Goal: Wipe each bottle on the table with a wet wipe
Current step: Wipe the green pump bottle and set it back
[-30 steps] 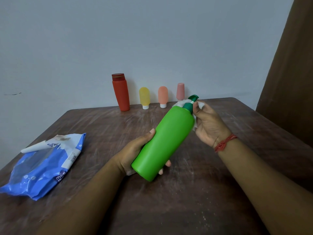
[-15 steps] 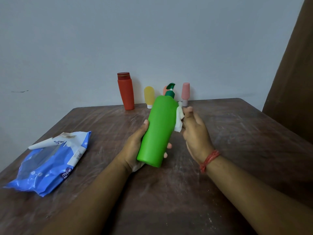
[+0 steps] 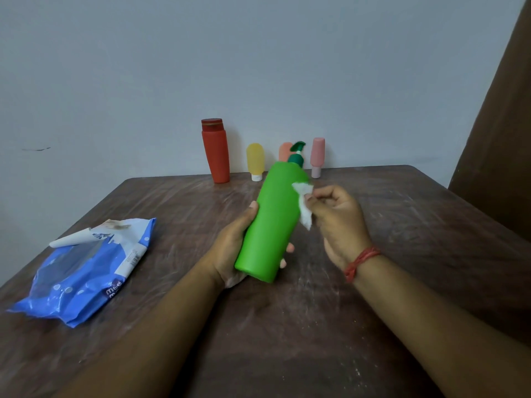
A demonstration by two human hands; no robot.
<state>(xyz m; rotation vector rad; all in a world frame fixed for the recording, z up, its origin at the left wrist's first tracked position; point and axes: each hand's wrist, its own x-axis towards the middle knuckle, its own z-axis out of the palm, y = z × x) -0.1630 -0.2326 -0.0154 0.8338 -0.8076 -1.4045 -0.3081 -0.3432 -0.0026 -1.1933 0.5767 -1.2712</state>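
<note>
Wipe (image 3: 304, 206) now lower, against held bottle (image 3: 273, 222).

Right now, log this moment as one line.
left hand: holds green bottle, tilted | right hand: wipe on bottle's upper side | by wall: red, yellow, pink bottles

Green bottle (image 3: 270, 222): smooth plastic, matt to slightly satin finish; darker green plastic pump head (image 3: 296, 152). Wet wipe (image 3: 304, 203): white, soft, crumpled fibrous cloth. Table (image 3: 402, 254): dark brown wood-look surface, dull, scuffed with whitish streaks. Wipes pack (image 3: 83, 274): glossy, crinkled blue plastic film with a white label flap. Red bottle (image 3: 216, 152): smooth matt plastic. Yellow tube (image 3: 255, 159): translucent soft plastic.
</note>
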